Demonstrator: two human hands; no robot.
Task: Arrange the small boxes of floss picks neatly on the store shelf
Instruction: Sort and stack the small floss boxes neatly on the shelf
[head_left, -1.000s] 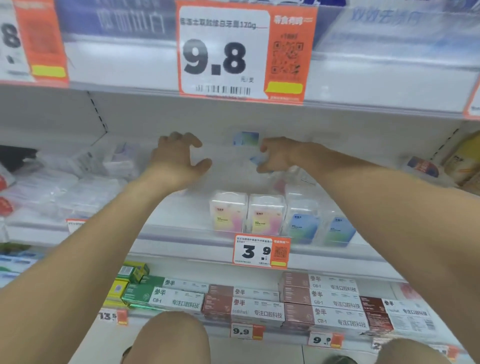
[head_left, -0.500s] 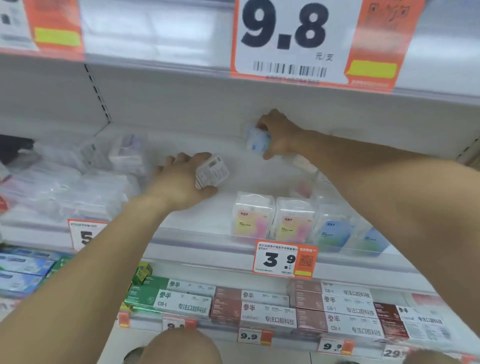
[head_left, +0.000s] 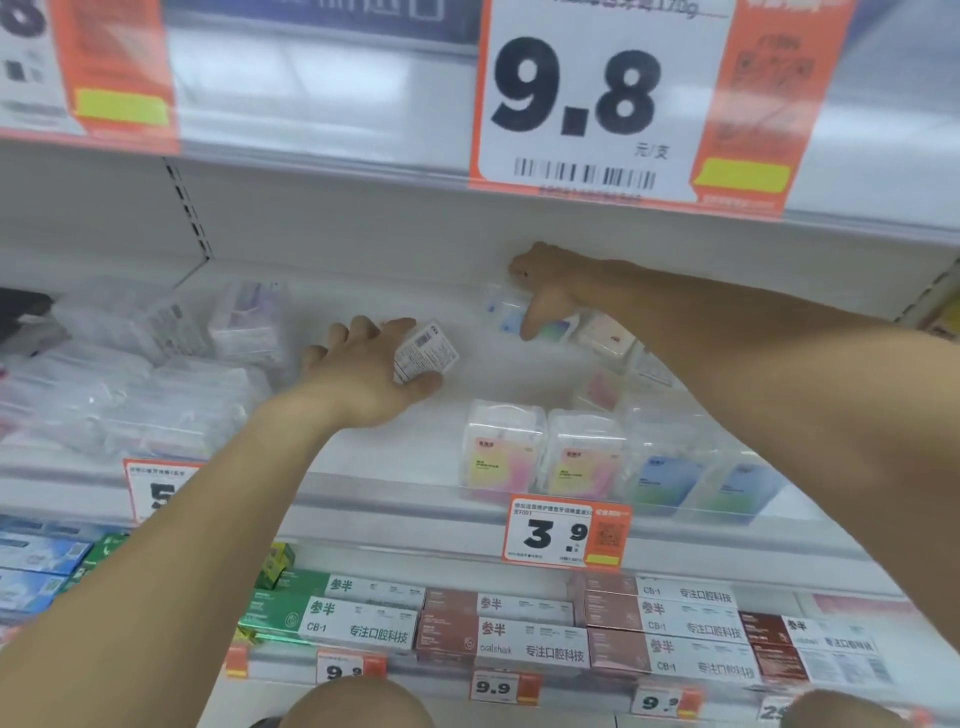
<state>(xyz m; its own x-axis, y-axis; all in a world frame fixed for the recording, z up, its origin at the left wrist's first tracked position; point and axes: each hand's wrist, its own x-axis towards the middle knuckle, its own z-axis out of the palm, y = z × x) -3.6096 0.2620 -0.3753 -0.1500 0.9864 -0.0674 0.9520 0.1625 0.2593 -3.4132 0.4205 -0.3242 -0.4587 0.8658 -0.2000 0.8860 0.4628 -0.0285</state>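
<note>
Both hands are reaching deep onto the shelf: the left hand is gripping a small floss box by its sides, the right hand is pinching another box at the back. They look light, rigid and slick, best held across opposite faces.

— What is displayed on the large white-and-orange price tag clipped to the upper shelf edge?
— "9.8" is printed in black, with "元/支" and a barcode beneath.
— And lower down?
— "3.9" is shown on the small orange-bordered tag below the clear floss pick boxes. "参半", "CB-1" and "专注口腔科技" are read on the brown-and-white toothpaste cartons; "9.9" is carried by the little orange tag underneath.
</note>
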